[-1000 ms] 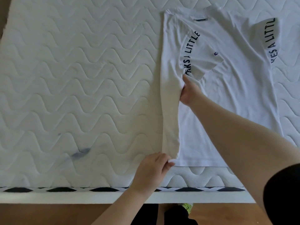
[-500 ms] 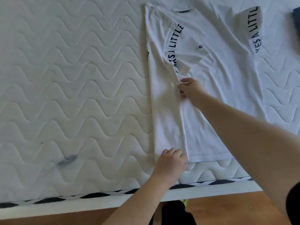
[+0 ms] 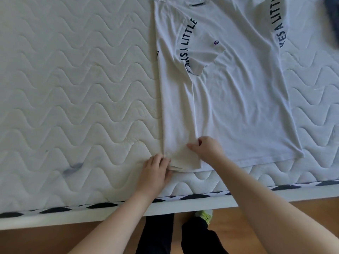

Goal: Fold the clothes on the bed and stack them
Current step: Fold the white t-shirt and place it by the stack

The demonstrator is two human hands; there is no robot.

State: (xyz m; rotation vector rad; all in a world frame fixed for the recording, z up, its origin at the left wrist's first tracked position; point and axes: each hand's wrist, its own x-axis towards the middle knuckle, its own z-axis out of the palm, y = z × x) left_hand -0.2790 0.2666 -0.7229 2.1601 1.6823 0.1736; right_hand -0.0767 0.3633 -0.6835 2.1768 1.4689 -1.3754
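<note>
A white t-shirt [image 3: 238, 107] with dark curved lettering lies flat on the quilted mattress [image 3: 73, 107], its hem near the front edge. Its left side and sleeve are folded inward into a long strip [image 3: 176, 110]. My left hand [image 3: 156, 171] pinches the strip's lower left hem corner. Just to the right, my right hand [image 3: 207, 149] rests on the strip's inner edge near the hem, fingers pressing the cloth down. The shirt's right side lies unfolded.
A dark garment [image 3: 332, 19] shows blurred at the top right corner. A grey stain [image 3: 71, 168] marks the mattress at the lower left. The bed's front edge [image 3: 183, 204] has a black and white trim, with wooden floor and my legs below.
The left side was laid flat onto the shirt. My right hand slid from the middle of the strip down towards the hem. My left hand stays at the lower corner.
</note>
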